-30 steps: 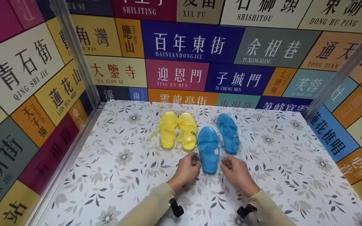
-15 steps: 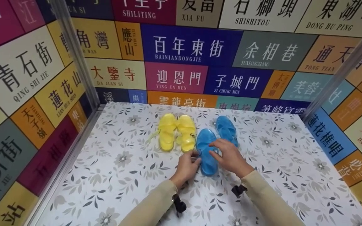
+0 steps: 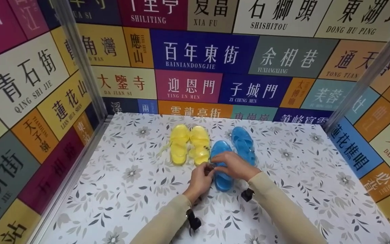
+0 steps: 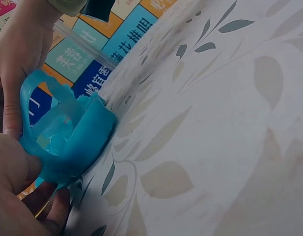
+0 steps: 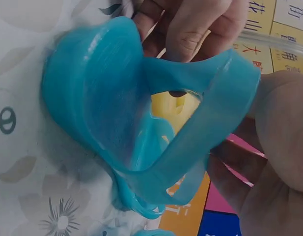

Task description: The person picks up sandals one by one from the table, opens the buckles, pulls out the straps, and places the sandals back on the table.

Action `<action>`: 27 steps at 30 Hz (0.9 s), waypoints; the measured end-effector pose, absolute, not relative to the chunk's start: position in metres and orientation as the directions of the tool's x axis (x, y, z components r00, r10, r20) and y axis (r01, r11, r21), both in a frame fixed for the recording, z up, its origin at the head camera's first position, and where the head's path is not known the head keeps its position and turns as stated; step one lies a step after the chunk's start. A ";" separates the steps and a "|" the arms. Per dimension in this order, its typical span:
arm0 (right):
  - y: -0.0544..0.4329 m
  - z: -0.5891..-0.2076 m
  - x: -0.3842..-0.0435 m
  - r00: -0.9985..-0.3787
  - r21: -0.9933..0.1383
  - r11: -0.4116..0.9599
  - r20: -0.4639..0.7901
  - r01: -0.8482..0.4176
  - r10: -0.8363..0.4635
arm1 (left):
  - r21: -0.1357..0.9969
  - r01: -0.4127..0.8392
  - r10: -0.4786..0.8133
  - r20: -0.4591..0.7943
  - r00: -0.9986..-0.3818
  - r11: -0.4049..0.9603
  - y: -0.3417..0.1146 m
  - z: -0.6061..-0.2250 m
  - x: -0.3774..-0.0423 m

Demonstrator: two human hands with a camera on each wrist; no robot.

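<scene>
A blue jelly sandal [image 3: 223, 183] lies on the patterned tabletop, toe pointing away, with both hands at its strap. My left hand [image 3: 200, 181] is at the sandal's left side, its fingers and thumb pinching the strap's edge. From the right, my right hand [image 3: 237, 166] reaches across the sandal, its thumb and fingers on the ankle strap [image 5: 210, 123] close to the left fingertips. The fastening between the fingertips is hidden. In the right wrist view the strap stands up in a loop above the heel. The second blue sandal [image 3: 242, 139] lies just behind and to the right.
A pair of yellow sandals [image 3: 179, 145] stands side by side to the left, close to the left hand. The white floral tabletop [image 3: 113, 196] is bounded by panels [image 3: 201, 51] of coloured name tiles at the back and sides.
My right hand has moved from the right of the near blue sandal across it to the left side, meeting the left fingers. The left hand has stayed nearly in place.
</scene>
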State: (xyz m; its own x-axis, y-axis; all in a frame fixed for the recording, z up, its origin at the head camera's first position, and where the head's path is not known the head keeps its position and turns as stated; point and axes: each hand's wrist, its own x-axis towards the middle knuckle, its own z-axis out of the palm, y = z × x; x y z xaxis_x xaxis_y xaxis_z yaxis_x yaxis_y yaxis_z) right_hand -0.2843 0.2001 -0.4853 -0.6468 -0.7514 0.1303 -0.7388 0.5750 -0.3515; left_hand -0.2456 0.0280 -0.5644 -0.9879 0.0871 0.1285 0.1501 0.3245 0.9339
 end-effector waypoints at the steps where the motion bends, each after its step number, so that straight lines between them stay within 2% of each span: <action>1: 0.201 -0.487 -0.285 -0.654 -0.373 0.575 0.123 -0.728 -0.747 | 0.935 0.146 0.086 0.125 -0.988 0.323 0.028 -0.564 -0.245; 9: 0.210 -0.499 -0.289 -0.773 -0.544 0.640 0.025 -0.542 -0.634 | 0.948 0.122 0.080 0.102 -0.992 0.295 0.027 -0.564 -0.245; 15: 0.214 -0.506 -0.289 -0.821 -0.699 0.601 -0.034 -0.388 -0.570 | 0.956 0.127 0.088 0.107 -0.990 0.263 0.025 -0.565 -0.246; 21: 0.216 -0.512 -0.288 -0.855 -0.752 0.586 -0.057 -0.302 -0.515 | 0.971 0.120 0.106 0.100 -0.989 0.207 0.022 -0.566 -0.245; 27: 0.217 -0.516 -0.288 -0.882 -0.777 0.587 -0.092 -0.228 -0.463 | 0.964 0.122 0.074 0.108 -0.991 0.236 0.020 -0.570 -0.246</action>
State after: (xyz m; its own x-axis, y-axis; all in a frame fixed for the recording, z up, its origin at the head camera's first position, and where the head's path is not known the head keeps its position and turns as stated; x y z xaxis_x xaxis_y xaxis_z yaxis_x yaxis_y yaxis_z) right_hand -0.2880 0.2173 -0.5163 -0.8815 -0.4632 -0.0916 -0.2276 0.5867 -0.7772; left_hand -0.2457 0.0205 -0.5701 -0.9915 0.0736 0.1075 0.1221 0.2361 0.9640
